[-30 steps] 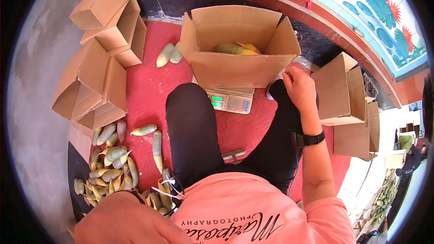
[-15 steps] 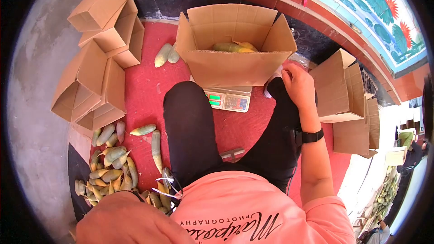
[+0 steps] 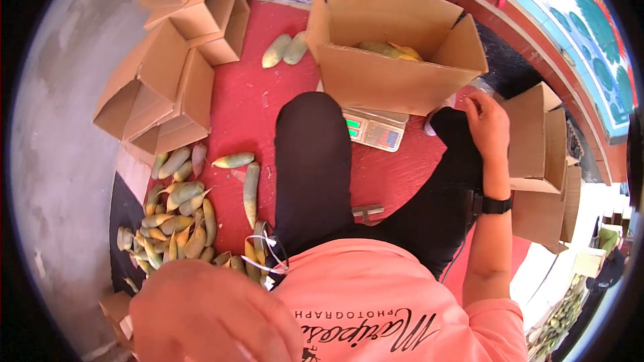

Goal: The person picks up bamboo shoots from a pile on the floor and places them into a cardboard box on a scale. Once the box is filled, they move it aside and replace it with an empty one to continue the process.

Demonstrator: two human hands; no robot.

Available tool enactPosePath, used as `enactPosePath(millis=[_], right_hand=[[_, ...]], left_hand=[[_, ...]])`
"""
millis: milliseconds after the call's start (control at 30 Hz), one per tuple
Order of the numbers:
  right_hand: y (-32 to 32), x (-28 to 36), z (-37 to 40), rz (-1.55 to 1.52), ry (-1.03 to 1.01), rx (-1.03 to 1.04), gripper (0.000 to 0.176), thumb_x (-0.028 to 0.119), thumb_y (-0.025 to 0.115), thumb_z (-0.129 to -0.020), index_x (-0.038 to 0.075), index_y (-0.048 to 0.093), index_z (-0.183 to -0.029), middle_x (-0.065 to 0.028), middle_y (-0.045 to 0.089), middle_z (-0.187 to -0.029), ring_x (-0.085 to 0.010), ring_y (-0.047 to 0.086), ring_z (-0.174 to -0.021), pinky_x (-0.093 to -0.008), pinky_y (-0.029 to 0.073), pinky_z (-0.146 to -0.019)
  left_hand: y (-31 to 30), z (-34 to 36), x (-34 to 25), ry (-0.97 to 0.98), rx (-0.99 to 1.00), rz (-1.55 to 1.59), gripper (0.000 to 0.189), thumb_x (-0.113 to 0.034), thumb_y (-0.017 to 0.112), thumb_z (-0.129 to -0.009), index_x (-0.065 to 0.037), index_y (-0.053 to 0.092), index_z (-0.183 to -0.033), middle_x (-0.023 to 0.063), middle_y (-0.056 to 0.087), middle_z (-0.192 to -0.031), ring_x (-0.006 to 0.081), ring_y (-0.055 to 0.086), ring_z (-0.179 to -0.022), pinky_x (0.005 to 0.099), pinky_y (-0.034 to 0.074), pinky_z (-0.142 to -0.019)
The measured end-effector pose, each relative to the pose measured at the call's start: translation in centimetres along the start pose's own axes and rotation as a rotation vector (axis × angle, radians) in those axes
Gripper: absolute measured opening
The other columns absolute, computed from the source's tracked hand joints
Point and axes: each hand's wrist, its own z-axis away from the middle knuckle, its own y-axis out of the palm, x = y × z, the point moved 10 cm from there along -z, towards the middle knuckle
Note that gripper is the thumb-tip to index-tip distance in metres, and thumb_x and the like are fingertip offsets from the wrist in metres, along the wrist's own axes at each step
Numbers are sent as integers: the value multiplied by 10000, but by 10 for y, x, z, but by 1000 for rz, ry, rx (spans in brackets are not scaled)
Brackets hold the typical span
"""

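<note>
My right hand [image 3: 488, 123] rests over my right knee, its fingers loosely bent and apart, with nothing in them. Close to the camera at the bottom left is my left hand [image 3: 215, 312]; its fingers are smeared by motion, and whether it holds anything is unclear. Beyond my knees an open cardboard box [image 3: 402, 84] stands on a digital scale [image 3: 376, 131] with a lit green display. Green and orange elongated vegetables [image 3: 386, 49] lie inside the box. A heap of similar vegetables [image 3: 191, 224] is on the floor, beyond my left hand.
Empty cardboard boxes [image 3: 157, 80] are stacked at the upper left, and more boxes [image 3: 537, 141] stand at the right. Two vegetables [image 3: 276, 51] lie left of the scale on the red floor mat [image 3: 245, 104]. A small metal piece [image 3: 367, 211] lies between my legs.
The view has shifted, so the boxes and scale appear farther right and higher. My left hand shows more of its fingers, now blurred. My right hand stays by my knee.
</note>
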Motion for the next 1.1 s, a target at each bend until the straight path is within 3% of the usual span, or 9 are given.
enactPosePath(millis=[100, 167, 200, 233, 267, 367, 533, 800, 1100], right_hand=[[-1, 0, 0, 42, 12, 24, 137, 180, 605, -844, 58, 630, -901, -162, 639, -857, -349, 622, -800, -403, 496, -677], [5, -8, 0, 52, 34, 63, 153, 188, 603, -853, 53, 630, -919, -172, 636, -861, -350, 624, -802, -402, 495, -676], [5, -12, 1, 81, -1, 36, 155, 190, 600, -864, 50, 629, -925, -172, 626, -820, -319, 626, -752, -377, 488, -657], [6, -16, 1, 107, -36, 6, 157, 191, 596, -876, 48, 628, -930, -172, 616, -780, -287, 628, -702, -352, 482, -638], [8, -20, 1, 68, -44, 26, 162, 196, 591, -878, 48, 625, -934, -178, 621, -814, -321, 626, -745, -368, 484, -655], [14, -34, 3, 58, -9, 113, 168, 206, 571, -893, 55, 615, -950, -178, 624, -848, -350, 624, -791, -374, 485, -677], [16, -38, 6, 134, -53, 136, 174, 218, 550, -915, 71, 614, -980, -158, 632, -858, -323, 634, -798, -366, 487, -681], [27, -41, 2, 136, -79, 182, 171, 218, 549, -918, 79, 612, -995, -157, 637, -894, -331, 631, -813, -371, 489, -687], [34, -22, -1, 181, -61, 212, 171, 205, 535, -929, 70, 606, -1007, -133, 628, -876, -276, 631, -804, -328, 481, -702]], left_hand=[[-17, 31, 5, 55, -122, -39, 305, -282, 591, -888, 1, 617, -778, 184, 649, -776, 275, 635, -675, 364, 457, -503], [-23, 55, 32, -85, 255, 117, 362, -314, 548, -907, -3, 577, -725, 179, 634, -770, 275, 597, -609, 383, 439, -485], [-47, 83, 43, -111, 172, 62, 349, -325, 517, -911, 3, 585, -815, 184, 612, -797, 275, 565, -584, 399, 441, -528], [-90, 146, 35, -242, -611, -419, 332, -287, 515, -907, 26, 584, -992, 187, 612, -865, 275, 594, -666, 390, 455, -638], [-113, 192, 46, -397, -853, -355, 520, -401, 548, -873, 5, 487, -1192, 159, 603, -960, 275, 596, -815, 396, 464, -690], [-155, 317, 71, -561, -1281, -307, 406, -223, 528, -917, 10, 481, -1246, 119, 614, -1060, 203, 594, -958, 356, 441, -899], [-120, 524, 137, -1131, -1841, -277, 310, -281, 582, -890, -77, 595, -1122, 69, 652, -997, 171, 617, -892, 295, 466, -802], [-61, 614, 226, -1671, -1239, -848, 353, -319, 613, -849, -50, 625, -1076, 209, 635, -1019, 323, 605, -989, 409, 454, -867], [-119, 481, 139, -1363, -1182, -1536, 413, -316, 622, -841, -37, 557, -1139, 209, 500, -1251, 389, 443, -1186, 447, 362, -1003]])
